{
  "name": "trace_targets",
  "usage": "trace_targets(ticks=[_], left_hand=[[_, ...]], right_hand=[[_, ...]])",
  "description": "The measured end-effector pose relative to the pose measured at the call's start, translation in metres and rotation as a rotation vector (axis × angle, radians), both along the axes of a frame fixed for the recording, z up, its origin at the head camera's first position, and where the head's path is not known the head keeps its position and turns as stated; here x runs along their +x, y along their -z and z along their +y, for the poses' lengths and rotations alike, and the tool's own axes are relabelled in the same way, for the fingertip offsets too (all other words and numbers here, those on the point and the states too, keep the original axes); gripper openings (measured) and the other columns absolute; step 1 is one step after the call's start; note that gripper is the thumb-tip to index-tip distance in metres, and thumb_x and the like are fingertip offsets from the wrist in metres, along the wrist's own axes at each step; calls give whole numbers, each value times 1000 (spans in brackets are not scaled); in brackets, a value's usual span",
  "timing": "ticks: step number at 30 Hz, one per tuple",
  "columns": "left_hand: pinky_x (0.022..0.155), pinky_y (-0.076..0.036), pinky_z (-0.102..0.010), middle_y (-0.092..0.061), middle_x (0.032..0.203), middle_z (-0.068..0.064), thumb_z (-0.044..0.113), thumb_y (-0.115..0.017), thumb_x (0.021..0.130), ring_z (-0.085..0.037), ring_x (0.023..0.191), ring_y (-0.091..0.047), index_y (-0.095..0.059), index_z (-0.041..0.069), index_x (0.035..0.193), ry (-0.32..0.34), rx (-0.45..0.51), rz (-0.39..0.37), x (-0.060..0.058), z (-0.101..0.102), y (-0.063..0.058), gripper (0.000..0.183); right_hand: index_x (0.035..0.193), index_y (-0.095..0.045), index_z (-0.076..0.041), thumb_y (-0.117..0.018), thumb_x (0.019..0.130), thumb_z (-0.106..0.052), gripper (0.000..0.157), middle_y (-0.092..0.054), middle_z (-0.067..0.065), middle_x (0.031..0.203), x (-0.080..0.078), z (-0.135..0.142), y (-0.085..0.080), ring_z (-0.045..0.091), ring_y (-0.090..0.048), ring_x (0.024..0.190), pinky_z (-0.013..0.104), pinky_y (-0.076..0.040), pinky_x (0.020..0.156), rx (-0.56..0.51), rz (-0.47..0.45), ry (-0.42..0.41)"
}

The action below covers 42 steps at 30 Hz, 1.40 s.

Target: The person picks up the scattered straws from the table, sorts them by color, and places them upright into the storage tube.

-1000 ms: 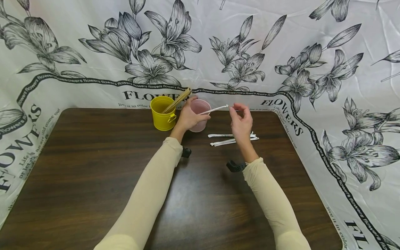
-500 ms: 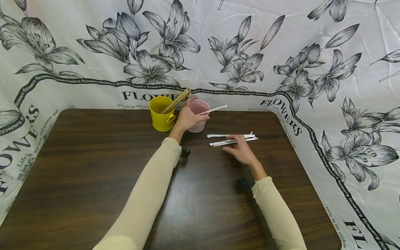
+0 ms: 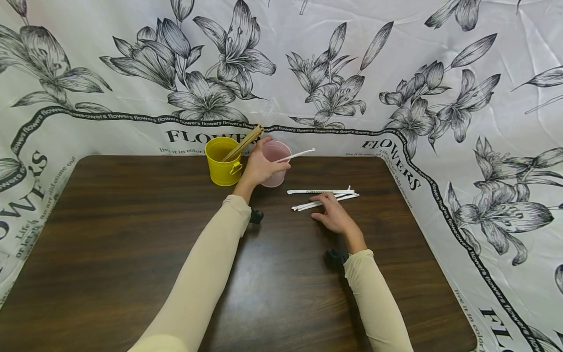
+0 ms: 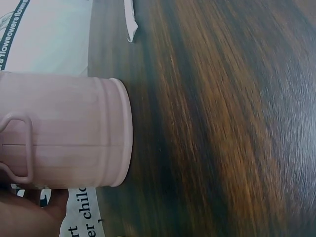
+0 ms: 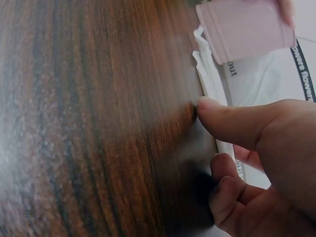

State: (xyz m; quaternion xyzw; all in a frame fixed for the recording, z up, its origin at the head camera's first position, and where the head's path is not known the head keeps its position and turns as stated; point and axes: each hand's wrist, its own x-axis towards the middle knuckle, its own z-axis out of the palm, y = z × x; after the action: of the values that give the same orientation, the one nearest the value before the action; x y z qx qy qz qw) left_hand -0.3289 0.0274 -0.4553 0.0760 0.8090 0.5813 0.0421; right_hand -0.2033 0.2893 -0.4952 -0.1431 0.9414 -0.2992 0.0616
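My left hand grips the small pink bucket at the back of the table, thumb along its near side. A white paper-wrapped straw leans out of it over the right rim. In the left wrist view, the bucket's wall and wire-like handle show. My right hand reaches down over several wrapped straws lying on the table, fingertips at the straws and thumb on the near side. In the right wrist view, the straws run between thumb and fingers, which stand apart.
A yellow bucket stands just left of the pink one, with long tan sticks leaning out of it. Another wrapped straw lies behind the others. A flower-printed cloth rises behind the dark wooden table.
My right hand has moved down from beside the leaning straw to the straws on the table. The left hand has stayed on the pink bucket.
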Motion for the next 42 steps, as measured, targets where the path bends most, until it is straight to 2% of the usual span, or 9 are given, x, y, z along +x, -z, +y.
trace_targets(ticks=[6, 12, 17, 19, 24, 27, 34, 39, 42], left_hand=[[114, -44, -50, -48, 148, -15, 35, -92, 73, -33, 133, -50, -32, 23, 156, 6, -3, -2, 0, -2, 1, 103], [114, -44, -49, -48, 148, -14, 34, -92, 73, -32, 132, -50, -32, 23, 156, 10, 0, -1, 1, -2, 0, 103], [113, -45, -49, -49, 148, -14, 35, -93, 73, -32, 131, -51, -32, 24, 156, 3, 1, 1, -1, -2, 0, 103], [113, -45, -49, -48, 148, -14, 36, -93, 72, -32, 132, -51, -32, 24, 156, 7, 3, 0, -1, -2, 1, 104], [113, -45, -48, -47, 150, -13, 37, -93, 71, -32, 132, -51, -33, 23, 155, 12, 4, 13, -3, 0, 1, 104], [112, -45, -49, -48, 149, -14, 36, -94, 71, -32, 131, -51, -33, 23, 155, 9, 3, 15, -2, 0, 0, 104], [112, -46, -50, -48, 149, -14, 33, -94, 71, -33, 131, -51, -33, 24, 155, 13, 10, 19, -2, 0, -1, 104], [112, -46, -50, -47, 149, -13, 35, -94, 71, -32, 131, -51, -33, 23, 155, 15, 10, 19, -2, -1, 0, 104], [111, -46, -50, -48, 148, -13, 35, -93, 71, -32, 131, -51, -33, 23, 155, 15, 18, 13, -1, -2, 0, 104]], right_hand=[[115, -70, -4, -71, 94, -9, 21, -53, 18, 114, 1, -1, 2, 29, -54, 99, 41, -48, 87, -25, -7, 42], [94, -70, -6, -73, 92, -9, 5, -54, 15, 103, 0, 2, 1, 25, -51, 91, 34, -42, 80, -30, 5, 42], [95, -69, -7, -73, 93, -10, 5, -52, 14, 102, -3, 7, 2, 21, -47, 90, 31, -40, 79, -65, -12, 64], [98, -68, -5, -71, 94, -9, 6, -50, 15, 104, -3, 10, 1, 19, -49, 85, 28, -41, 76, -102, -56, 80], [105, -67, 0, -67, 96, -5, 10, -45, 17, 108, -2, 17, -4, 15, -55, 65, 23, -48, 62, -188, -126, 110], [109, -70, -2, -67, 98, -8, 14, -49, 17, 110, -3, 18, -8, 15, -54, 70, 24, -47, 65, -179, -72, 95], [121, -73, -7, -62, 101, -12, 23, -50, 18, 123, -5, 11, -29, 24, -55, 94, 31, -45, 79, -165, 148, 56], [123, -74, -11, -63, 101, -14, 25, -49, 12, 114, -4, -3, -53, 14, -45, 89, 24, -40, 72, -261, 278, 109], [122, -74, -8, -63, 101, -12, 24, -50, 7, 106, -3, -13, -67, 9, -44, 79, 19, -39, 65, -387, 352, 148]])
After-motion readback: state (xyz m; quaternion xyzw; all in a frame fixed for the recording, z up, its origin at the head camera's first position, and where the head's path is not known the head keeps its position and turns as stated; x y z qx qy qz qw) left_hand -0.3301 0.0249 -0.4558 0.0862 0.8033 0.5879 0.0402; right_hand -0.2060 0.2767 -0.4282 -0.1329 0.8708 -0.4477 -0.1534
